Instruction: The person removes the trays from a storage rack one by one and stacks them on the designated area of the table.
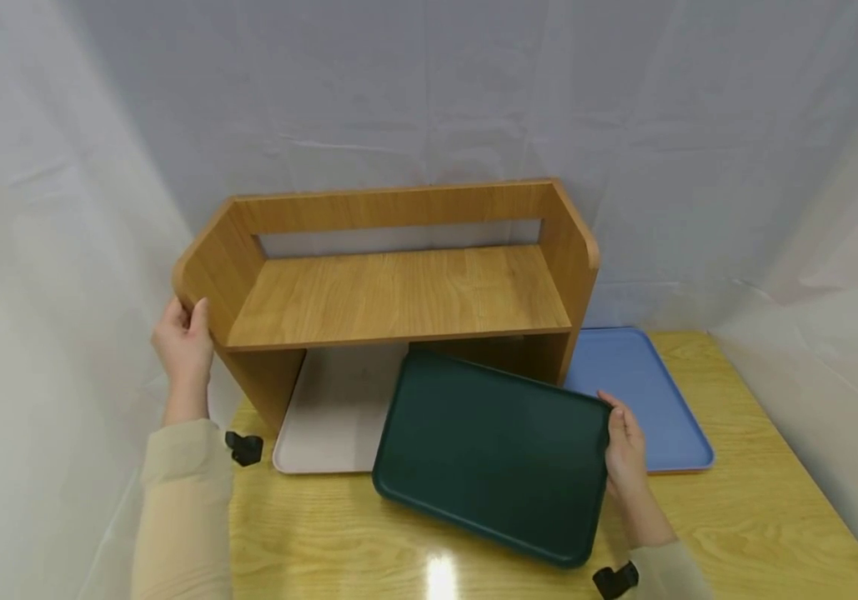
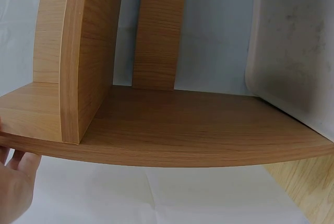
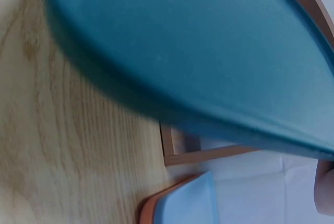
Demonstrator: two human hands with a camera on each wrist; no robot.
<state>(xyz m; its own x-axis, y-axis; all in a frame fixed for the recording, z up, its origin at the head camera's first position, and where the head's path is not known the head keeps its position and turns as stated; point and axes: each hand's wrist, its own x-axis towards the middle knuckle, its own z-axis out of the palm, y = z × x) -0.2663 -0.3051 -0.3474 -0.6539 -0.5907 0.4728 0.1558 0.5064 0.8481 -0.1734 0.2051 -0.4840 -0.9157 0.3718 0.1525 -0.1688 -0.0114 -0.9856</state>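
A wooden desktop shelf [image 1: 398, 292] stands at the back of the table. My left hand [image 1: 185, 340] grips the front edge of its left side panel; in the left wrist view only part of that hand [image 2: 18, 185] shows at the panel's edge. With my right hand [image 1: 626, 446] I hold a dark green tray [image 1: 492, 458] by its right rim. The tray is tilted, its far left corner at the opening under the shelf board. Beneath the shelf on the left lies a pale tray [image 1: 338, 417], partly covered by the green one.
To the right of the shelf a blue tray [image 1: 639, 392] lies on the table, with an orange edge [image 3: 147, 211] beneath it. The wood-grain table [image 1: 766, 500] reaches toward me. White sheeting [image 1: 429, 100] hangs behind and on both sides.
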